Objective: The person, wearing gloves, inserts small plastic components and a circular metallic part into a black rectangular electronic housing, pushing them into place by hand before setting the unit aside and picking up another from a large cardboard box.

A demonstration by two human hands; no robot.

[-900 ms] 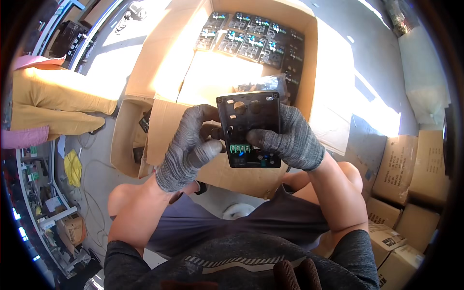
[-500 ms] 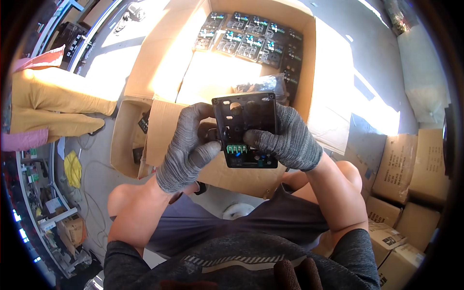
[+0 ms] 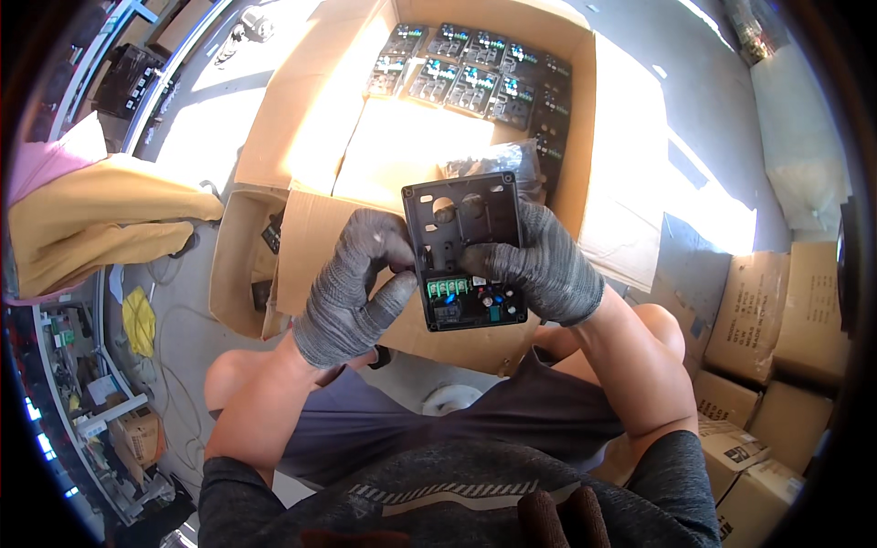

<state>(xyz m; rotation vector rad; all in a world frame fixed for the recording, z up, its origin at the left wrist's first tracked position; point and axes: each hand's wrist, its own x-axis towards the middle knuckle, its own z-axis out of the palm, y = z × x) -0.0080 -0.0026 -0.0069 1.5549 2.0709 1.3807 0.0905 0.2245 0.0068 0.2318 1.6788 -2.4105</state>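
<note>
Both hands wear grey knit gloves: my left hand (image 3: pixel 352 292) curls round the left edge of the flat black rectangular plastic module (image 3: pixel 466 251), thumb pressing near its green terminal strip (image 3: pixel 448 289); my right hand (image 3: pixel 544 269) clamps the right edge, above the large open cardboard box (image 3: pixel 311 119).

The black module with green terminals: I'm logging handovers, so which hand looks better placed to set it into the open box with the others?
Probably the right hand: it wraps the black module on the side nearest the packed modules in the cardboard box. The left hand only steadies its lower corner.
</note>
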